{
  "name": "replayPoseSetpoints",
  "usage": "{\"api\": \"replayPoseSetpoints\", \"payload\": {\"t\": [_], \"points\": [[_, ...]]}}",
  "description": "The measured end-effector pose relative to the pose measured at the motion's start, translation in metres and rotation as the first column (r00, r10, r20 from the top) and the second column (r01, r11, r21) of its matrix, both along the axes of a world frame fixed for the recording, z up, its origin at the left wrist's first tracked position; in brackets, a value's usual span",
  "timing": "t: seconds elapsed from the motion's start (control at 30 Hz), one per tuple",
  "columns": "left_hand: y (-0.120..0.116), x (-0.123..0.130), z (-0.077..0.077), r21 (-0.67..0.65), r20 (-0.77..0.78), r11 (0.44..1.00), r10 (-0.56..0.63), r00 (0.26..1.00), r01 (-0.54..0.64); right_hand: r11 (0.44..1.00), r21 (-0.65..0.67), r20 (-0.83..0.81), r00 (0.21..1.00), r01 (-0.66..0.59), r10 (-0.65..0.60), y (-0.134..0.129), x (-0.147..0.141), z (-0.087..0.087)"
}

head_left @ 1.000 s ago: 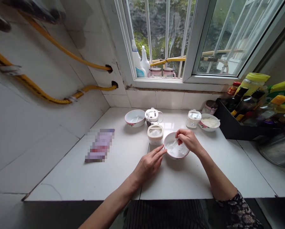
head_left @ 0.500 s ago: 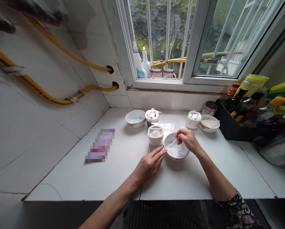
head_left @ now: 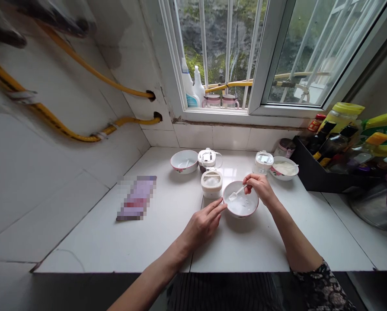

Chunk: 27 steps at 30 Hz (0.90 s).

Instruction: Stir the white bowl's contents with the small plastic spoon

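Note:
A small white spoon is pinched in my right hand, its scoop end over the inside of a white bowl with a pink rim. Clear liquid or something glossy appears to lie at the bowl's bottom; I cannot tell what it is. The outstretched fingers of my left hand rest against the bowl's left rim. Just behind that hand stands a white lidded seasoning jar with pale contents.
Behind are another lidded jar and a white bowl with a spoon inside. At right stand a jar, a bowl of white powder and a black bottle box. A blurred purple packet lies left.
My right hand has shifted slightly right and back, drawing the spoon with it, so more of the spoon shows above the bowl. My left hand stays at the rim.

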<state>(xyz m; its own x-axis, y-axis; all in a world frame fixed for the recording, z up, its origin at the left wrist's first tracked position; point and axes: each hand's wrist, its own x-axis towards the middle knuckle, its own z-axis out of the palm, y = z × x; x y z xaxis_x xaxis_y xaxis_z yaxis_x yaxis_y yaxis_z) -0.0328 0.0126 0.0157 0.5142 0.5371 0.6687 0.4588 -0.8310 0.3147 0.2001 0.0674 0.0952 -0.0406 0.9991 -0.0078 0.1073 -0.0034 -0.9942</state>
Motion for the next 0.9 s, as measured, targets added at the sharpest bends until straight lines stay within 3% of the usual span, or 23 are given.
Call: {"api": "replayPoseSetpoints", "payload": {"t": [0.2, 0.37, 0.47, 0.6, 0.67, 0.73, 0.83, 0.9], "points": [[0.000, 0.001, 0.000, 0.005, 0.002, 1.000, 0.002, 1.000, -0.002, 1.000, 0.001, -0.069, 0.998, -0.009, 0.009, 0.003, 0.005, 0.000], [0.000, 0.002, 0.001, 0.013, -0.001, 1.000, 0.008, 1.000, -0.008, 0.972, 0.225, -0.078, 0.996, 0.067, -0.051, -0.001, -0.011, -0.002], [0.000, 0.001, 0.001, 0.010, -0.002, 1.000, 0.007, 1.000, -0.007, 0.906, 0.420, 0.038, 0.996, 0.057, -0.080, -0.007, -0.027, -0.004], [0.000, 0.001, 0.001, 0.009, -0.005, 1.000, 0.018, 1.000, -0.018, 0.712, 0.681, 0.406, 0.897, -0.171, -0.173, -0.014, -0.039, -0.005], [0.000, 0.001, 0.001, 0.007, -0.003, 1.000, 0.016, 1.000, -0.016, 0.649, 0.725, 0.467, 0.856, -0.229, -0.221, -0.015, -0.038, -0.003], [0.000, 0.001, 0.000, 0.003, 0.001, 1.000, 0.010, 1.000, -0.010, 0.662, 0.730, 0.422, 0.873, -0.168, -0.244, -0.016, -0.032, 0.000], [0.000, 0.000, 0.000, 0.002, 0.005, 1.000, 0.011, 1.000, -0.011, 0.756, 0.655, 0.314, 0.915, -0.016, -0.252, -0.015, -0.018, 0.005], [0.000, 0.000, -0.001, 0.000, 0.004, 1.000, 0.013, 1.000, -0.013, 0.821, 0.570, 0.325, 0.917, 0.004, -0.231, -0.013, -0.008, 0.006]]}}
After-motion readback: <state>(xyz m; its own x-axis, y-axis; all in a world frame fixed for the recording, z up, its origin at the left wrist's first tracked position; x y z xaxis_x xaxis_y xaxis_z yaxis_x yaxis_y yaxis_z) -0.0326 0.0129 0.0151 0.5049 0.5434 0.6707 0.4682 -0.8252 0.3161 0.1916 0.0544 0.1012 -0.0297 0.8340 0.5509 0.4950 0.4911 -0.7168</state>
